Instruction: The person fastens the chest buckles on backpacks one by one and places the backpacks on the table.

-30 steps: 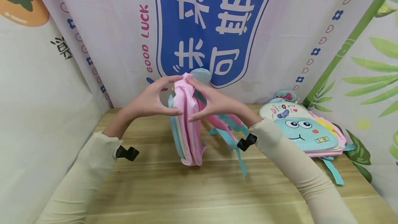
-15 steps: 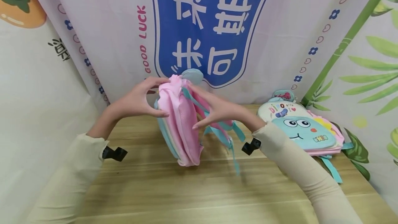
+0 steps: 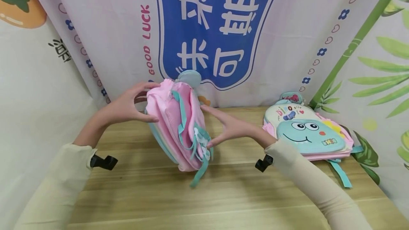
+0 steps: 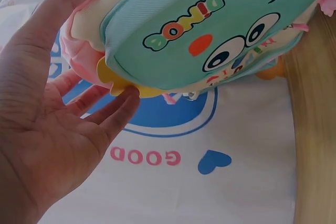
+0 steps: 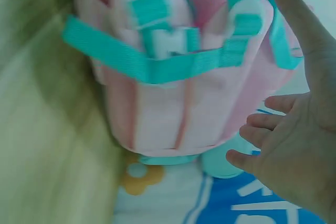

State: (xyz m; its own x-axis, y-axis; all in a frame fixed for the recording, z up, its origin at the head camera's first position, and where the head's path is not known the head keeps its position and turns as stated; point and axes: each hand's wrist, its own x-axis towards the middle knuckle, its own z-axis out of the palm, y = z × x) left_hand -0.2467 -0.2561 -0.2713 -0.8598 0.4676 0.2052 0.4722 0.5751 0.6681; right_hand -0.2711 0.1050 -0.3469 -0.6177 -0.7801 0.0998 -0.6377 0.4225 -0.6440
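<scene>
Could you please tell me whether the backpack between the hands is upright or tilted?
The backpack is tilted: its top leans toward the left hand.

From the head view, the pink backpack (image 3: 170,125) hides some fingertips of the left hand (image 3: 126,104), and the near edge crops both sleeves (image 3: 311,175); the right wrist view blurs the teal straps (image 5: 184,68).

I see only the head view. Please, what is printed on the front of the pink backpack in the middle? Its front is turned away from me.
Observer: A cartoon face with an orange-red dot, on the turquoise pocket.
Operator: Does the left grip touch something at that side?
Observer: A fingertip seems to touch the yellow trim.
Operator: And which shape is the orange print behind the backpack?
Observer: A flower with a pale centre.
</scene>
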